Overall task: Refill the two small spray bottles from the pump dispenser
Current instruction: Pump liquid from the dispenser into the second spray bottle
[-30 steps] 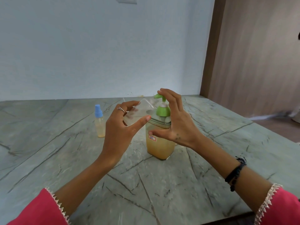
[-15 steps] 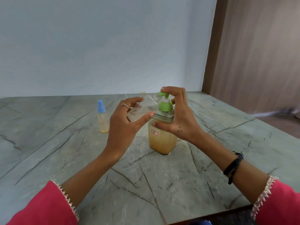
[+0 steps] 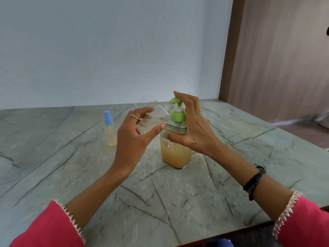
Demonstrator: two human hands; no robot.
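A square pump dispenser (image 3: 176, 154) with a green pump head and orange-yellow liquid stands mid-table. My left hand (image 3: 133, 138) holds a small clear uncapped spray bottle (image 3: 154, 116), tilted so that its mouth points at the green spout. My right hand (image 3: 190, 129) is at the dispenser: fingers curled over the pump head, thumb against the container's shoulder. The second small spray bottle (image 3: 110, 131), blue-capped with yellowish liquid inside, stands upright to the left, apart from both hands.
The grey-green marble table (image 3: 178, 202) runs to a white wall behind. Its right and front edges drop off towards a brown wooden panel (image 3: 277, 59). A thin white stick lies near the wall behind the bottles.
The view shifted slightly. My right fingers settled on top of the pump head, and the clear bottle's mouth stayed under the spout.
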